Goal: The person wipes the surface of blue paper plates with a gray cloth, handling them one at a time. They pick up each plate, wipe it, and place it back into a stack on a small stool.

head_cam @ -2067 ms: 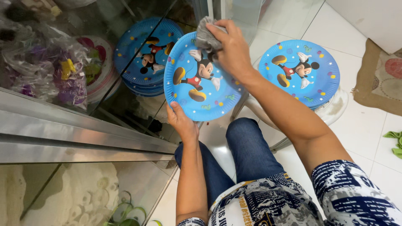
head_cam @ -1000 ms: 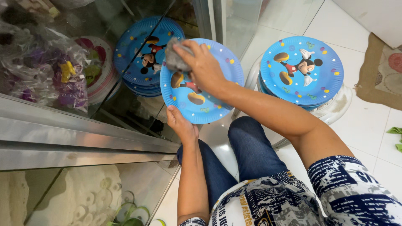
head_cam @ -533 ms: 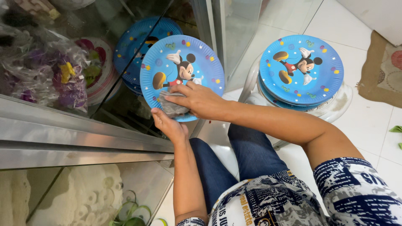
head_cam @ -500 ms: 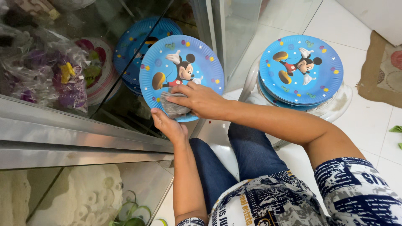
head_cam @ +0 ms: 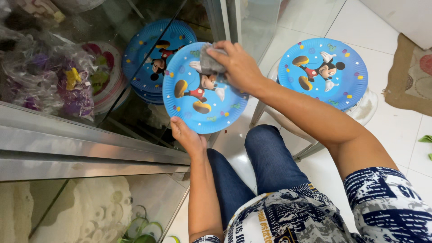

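My left hand grips the lower rim of a blue paper plate printed with a cartoon mouse, holding it tilted up in front of me. My right hand presses a crumpled grey cloth against the upper part of that plate. A stack of matching blue plates lies on a white stool to my right. Another stack of blue plates rests on a shelf behind the glass of a display cabinet.
The glass cabinet with a metal frame fills the left; inside are clear bags of small coloured items and a pink plate. White lace and green ribbon rolls lie lower down. A brown mat lies on the white tiled floor.
My right hand with the cloth has moved from the plate's lower edge up to its top. The plate is turned, the printed figure now tilted differently.
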